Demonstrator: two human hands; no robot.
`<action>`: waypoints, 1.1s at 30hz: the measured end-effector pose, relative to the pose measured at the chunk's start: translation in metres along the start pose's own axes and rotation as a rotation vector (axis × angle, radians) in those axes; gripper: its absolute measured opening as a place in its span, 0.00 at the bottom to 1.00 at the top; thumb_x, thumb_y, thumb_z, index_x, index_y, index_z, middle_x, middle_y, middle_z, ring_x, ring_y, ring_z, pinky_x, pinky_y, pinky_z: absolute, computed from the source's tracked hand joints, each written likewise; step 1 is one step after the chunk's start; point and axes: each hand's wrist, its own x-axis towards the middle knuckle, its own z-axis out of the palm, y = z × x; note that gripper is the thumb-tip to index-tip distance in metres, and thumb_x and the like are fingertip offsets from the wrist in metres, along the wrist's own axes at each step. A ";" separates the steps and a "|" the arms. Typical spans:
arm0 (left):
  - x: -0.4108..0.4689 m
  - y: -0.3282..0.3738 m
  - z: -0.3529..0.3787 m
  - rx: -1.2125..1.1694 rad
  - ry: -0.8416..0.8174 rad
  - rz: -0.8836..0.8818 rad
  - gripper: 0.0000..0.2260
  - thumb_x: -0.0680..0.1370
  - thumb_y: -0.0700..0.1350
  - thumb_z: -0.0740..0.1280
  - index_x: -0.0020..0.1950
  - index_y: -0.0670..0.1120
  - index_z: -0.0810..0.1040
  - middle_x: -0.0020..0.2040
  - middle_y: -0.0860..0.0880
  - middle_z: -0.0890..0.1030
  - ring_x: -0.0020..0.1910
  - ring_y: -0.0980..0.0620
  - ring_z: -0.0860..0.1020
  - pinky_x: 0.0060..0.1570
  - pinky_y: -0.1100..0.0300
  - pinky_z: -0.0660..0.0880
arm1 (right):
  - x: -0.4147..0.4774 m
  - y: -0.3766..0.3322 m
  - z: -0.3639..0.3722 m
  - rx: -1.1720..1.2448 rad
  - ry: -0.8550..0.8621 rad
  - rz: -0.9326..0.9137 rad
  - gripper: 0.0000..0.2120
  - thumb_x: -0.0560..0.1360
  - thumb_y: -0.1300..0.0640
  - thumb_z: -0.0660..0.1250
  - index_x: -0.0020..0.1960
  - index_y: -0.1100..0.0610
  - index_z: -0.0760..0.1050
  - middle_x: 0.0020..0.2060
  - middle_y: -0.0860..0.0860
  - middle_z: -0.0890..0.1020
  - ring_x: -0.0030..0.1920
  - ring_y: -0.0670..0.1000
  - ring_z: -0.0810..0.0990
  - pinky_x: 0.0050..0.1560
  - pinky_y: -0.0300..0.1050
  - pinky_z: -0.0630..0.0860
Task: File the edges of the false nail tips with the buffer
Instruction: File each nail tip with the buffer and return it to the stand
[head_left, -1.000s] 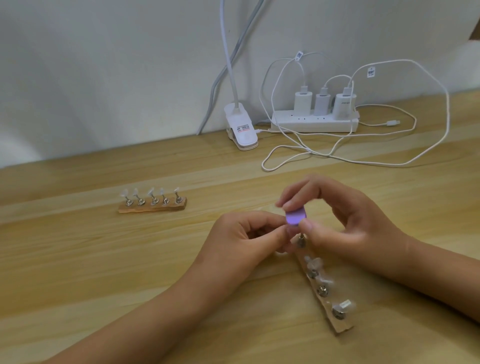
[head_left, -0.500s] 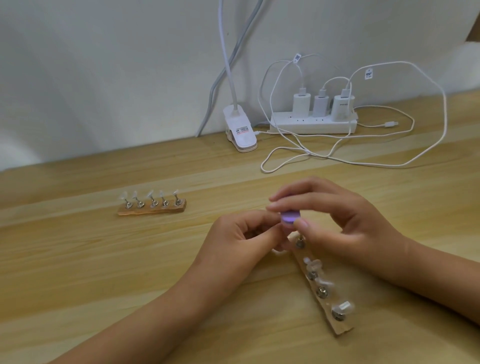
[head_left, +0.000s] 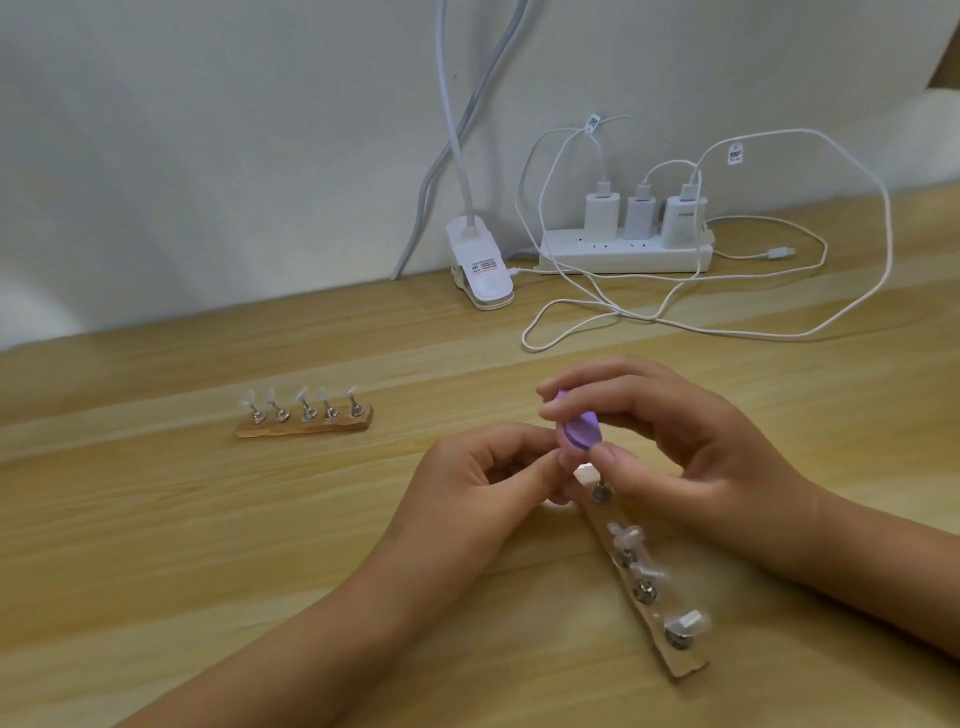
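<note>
At the far end of the near nail stand (head_left: 649, 597), the left hand (head_left: 483, 488) pinches a false nail tip (head_left: 586, 474) while the right hand (head_left: 691, 457) grips the purple buffer (head_left: 581, 432), now tilted face-up from its flatter earlier angle, likely mid-stroke along the tip's edge

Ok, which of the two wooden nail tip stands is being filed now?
The near stand, lying diagonally: the right hand holds the purple buffer over its far end, the left hand beside it. The far stand sits untouched.

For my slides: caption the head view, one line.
Right hand holds a purple buffer to a nail tip pinched by the left hand on the near wooden stand.
</note>
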 end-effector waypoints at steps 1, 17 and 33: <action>0.000 0.000 0.000 0.002 0.003 -0.002 0.09 0.73 0.50 0.69 0.47 0.48 0.86 0.38 0.49 0.85 0.40 0.56 0.82 0.43 0.68 0.76 | 0.000 0.001 0.000 -0.001 0.012 0.009 0.12 0.75 0.61 0.68 0.59 0.57 0.79 0.58 0.52 0.80 0.63 0.53 0.78 0.63 0.46 0.76; 0.001 0.003 -0.002 -0.053 0.031 -0.018 0.09 0.74 0.50 0.68 0.47 0.50 0.86 0.39 0.50 0.86 0.40 0.59 0.83 0.41 0.71 0.74 | 0.003 -0.003 0.000 -0.035 0.099 -0.028 0.11 0.75 0.57 0.68 0.57 0.57 0.78 0.57 0.52 0.80 0.60 0.54 0.79 0.57 0.50 0.77; 0.001 0.002 -0.001 -0.049 0.021 -0.004 0.09 0.75 0.49 0.67 0.48 0.49 0.86 0.40 0.50 0.86 0.41 0.58 0.83 0.41 0.70 0.74 | 0.004 -0.006 0.001 -0.201 0.126 -0.058 0.10 0.74 0.54 0.68 0.54 0.55 0.77 0.56 0.49 0.78 0.58 0.50 0.77 0.53 0.40 0.71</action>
